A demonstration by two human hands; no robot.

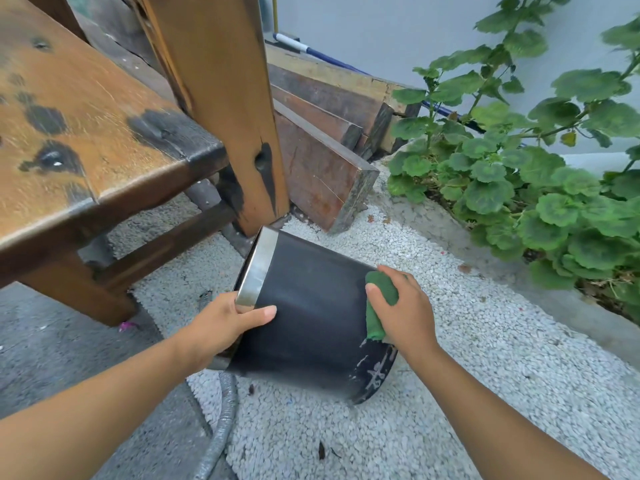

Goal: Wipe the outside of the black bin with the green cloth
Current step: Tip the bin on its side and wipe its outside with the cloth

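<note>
The black bin [311, 323] lies tipped on its side above the white gravel, its silver rim [258, 271] pointing left and its scuffed base at the lower right. My left hand [225, 323] grips the rim, thumb stretched across the black wall. My right hand [405, 313] holds the bunched green cloth [381, 299] and presses it against the bin's wall near the base end. White scratch marks show on the wall below the cloth.
A worn wooden bench [86, 133] and its post [225, 98] stand close at the left and behind the bin. Stacked wooden planks [329, 150] lean behind. A leafy plant [536, 185] fills the right. A grey hose [221, 427] runs under my left forearm.
</note>
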